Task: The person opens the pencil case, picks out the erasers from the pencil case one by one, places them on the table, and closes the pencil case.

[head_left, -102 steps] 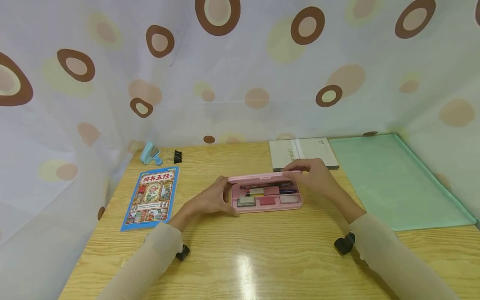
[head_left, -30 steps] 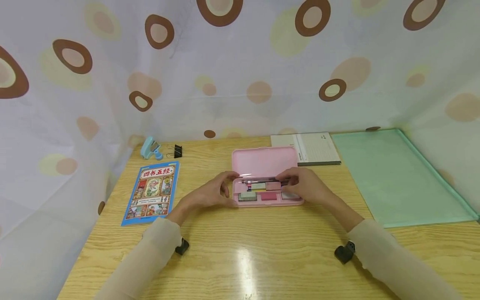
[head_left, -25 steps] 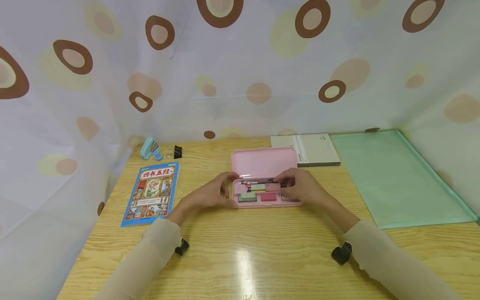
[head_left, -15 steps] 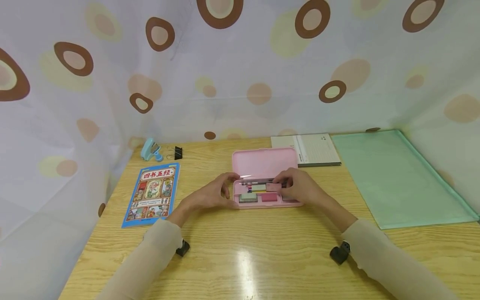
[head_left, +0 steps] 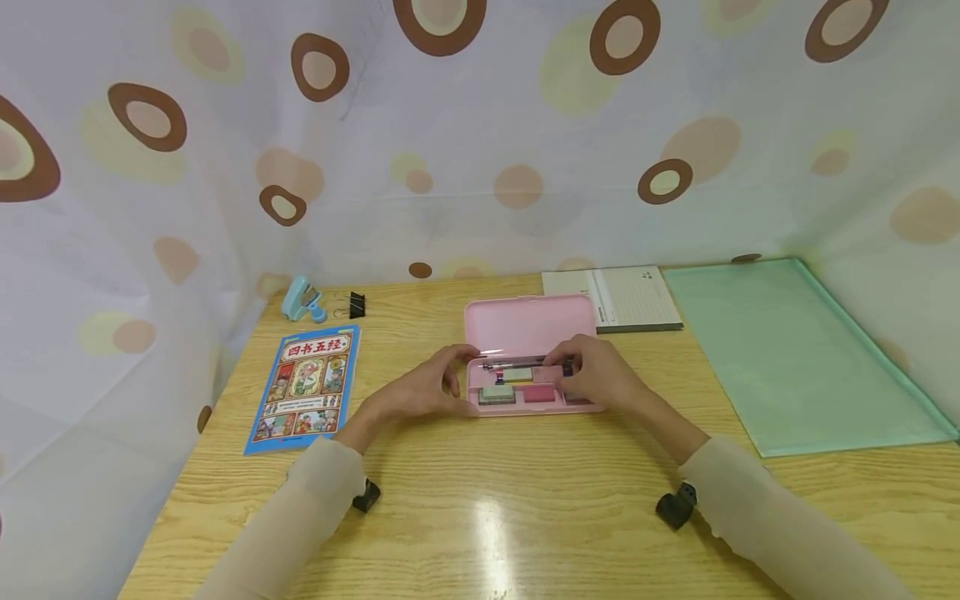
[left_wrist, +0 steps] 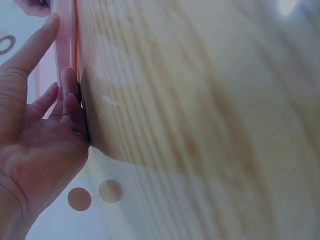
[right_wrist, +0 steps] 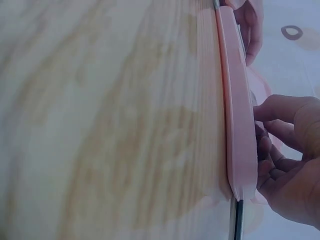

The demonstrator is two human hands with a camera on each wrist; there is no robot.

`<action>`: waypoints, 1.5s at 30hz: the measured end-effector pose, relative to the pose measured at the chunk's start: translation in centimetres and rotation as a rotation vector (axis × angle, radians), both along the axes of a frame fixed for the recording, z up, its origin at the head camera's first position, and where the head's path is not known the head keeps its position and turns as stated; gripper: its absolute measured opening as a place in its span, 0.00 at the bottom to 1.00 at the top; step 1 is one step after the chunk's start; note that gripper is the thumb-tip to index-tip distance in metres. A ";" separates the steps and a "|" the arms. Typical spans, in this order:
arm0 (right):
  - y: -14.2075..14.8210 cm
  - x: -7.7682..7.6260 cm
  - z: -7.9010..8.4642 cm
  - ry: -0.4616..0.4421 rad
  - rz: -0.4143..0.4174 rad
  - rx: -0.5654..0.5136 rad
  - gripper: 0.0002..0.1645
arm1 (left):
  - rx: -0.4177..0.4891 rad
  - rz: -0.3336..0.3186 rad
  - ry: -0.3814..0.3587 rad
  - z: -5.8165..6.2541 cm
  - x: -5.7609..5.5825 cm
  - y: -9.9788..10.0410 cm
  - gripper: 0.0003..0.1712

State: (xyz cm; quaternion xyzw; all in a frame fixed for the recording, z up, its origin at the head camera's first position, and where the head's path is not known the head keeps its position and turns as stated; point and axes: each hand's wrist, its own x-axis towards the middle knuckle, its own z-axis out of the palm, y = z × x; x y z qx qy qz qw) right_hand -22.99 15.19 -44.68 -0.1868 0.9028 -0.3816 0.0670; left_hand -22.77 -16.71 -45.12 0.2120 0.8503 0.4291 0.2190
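A pink pencil case [head_left: 531, 325] lies on the table with its lid raised toward the back. Its tray holds pencils or pens, a pale green block [head_left: 517, 375], a pink block [head_left: 547, 374] and further small blocks along the front. My left hand [head_left: 423, 387] holds the case's left end, thumb at the front edge, other fingers at the side and back. My right hand [head_left: 603, 375] reaches in from the right, thumb and index finger astride the pink block's right end. In the right wrist view its fingertips are hidden behind the case wall [right_wrist: 240, 115], so I cannot tell what they pinch.
A blue-edged picture book [head_left: 303, 387] lies at left. Behind it are a light blue stapler-like tool [head_left: 302, 300] and a black binder clip [head_left: 357, 305]. A notebook [head_left: 637, 298] lies behind the case; a green translucent mat [head_left: 795, 358] covers the right side. A patterned curtain backs the table.
The case's lid has swung from partly raised to fully back. My right hand has left the lid, gone down into the tray and shifted slightly left. My left hand stays at the case's left end.
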 end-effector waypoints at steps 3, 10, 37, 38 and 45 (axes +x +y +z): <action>0.0 0.0 -0.1 0.007 0.000 -0.012 0.14 | -0.001 0.000 0.001 0.0 0.0 0.0 0.52; 0.7 0.0 -0.1 0.056 0.050 -0.058 0.12 | 0.004 -0.001 0.002 -0.1 0.0 0.0 0.51; 8.7 -1.1 1.2 -0.166 -0.206 -0.272 0.25 | 0.019 0.004 -0.005 0.1 0.1 0.3 0.53; 9.2 -1.2 1.2 -0.170 -0.214 -0.286 0.25 | 0.015 0.005 -0.006 0.2 0.1 0.2 0.52; 11.3 -1.9 1.2 -0.232 -0.264 -0.276 0.25 | 0.004 0.004 -0.005 0.0 -0.1 0.1 0.51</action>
